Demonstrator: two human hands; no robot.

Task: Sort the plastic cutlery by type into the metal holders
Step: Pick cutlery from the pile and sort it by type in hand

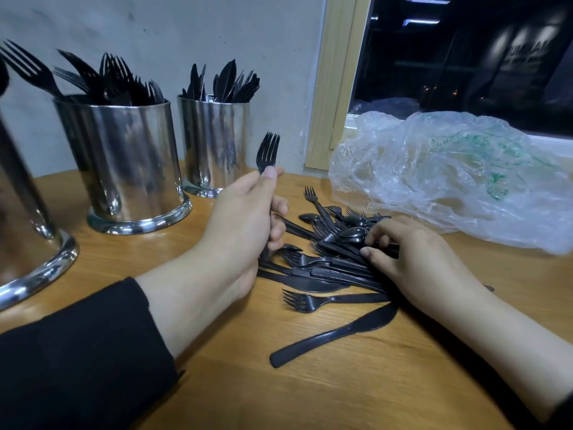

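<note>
My left hand [248, 212] grips black plastic forks [268, 150] upright, tines up, just right of the holders. My right hand [412, 259] rests on a loose pile of black cutlery [325, 265], fingertips touching pieces in it; whether it grips one I cannot tell. A lone knife [335, 336] and a fork [325, 301] lie nearest me. Three shiny metal holders stand at the left: the middle holder [124, 169] is full of forks, the far holder [214, 141] full of knives, and the near holder [28, 237] is cut off by the frame.
A crumpled clear plastic bag [449, 178] lies on the wooden table [341, 392] at the back right, under a dark window [465, 57]. A grey wall stands right behind the holders. Bare wood shows in front of the pile.
</note>
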